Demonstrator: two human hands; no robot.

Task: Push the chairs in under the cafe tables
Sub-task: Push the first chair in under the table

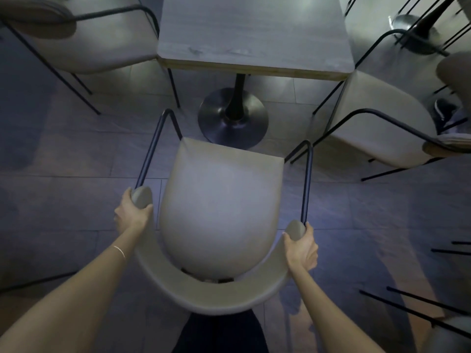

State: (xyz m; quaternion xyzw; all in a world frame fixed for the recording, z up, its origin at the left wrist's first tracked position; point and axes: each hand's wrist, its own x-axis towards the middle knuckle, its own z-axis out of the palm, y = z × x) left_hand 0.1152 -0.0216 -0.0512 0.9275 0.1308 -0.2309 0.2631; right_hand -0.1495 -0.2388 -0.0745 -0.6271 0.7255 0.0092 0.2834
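Note:
A beige chair (221,200) with a curved backrest and thin black metal arms stands in front of me, facing a square grey cafe table (254,34). My left hand (133,212) grips the left tip of the backrest. My right hand (302,247) grips the right tip. The seat's front edge lies just short of the table's round black pedestal base (233,118), and the whole seat is outside the table's edge.
A second beige chair (102,39) stands at the table's left side and a third chair (382,123) at its right. Another table's pedestal base (413,31) shows at the top right. Black chair legs (407,309) cross the tiled floor at the lower right.

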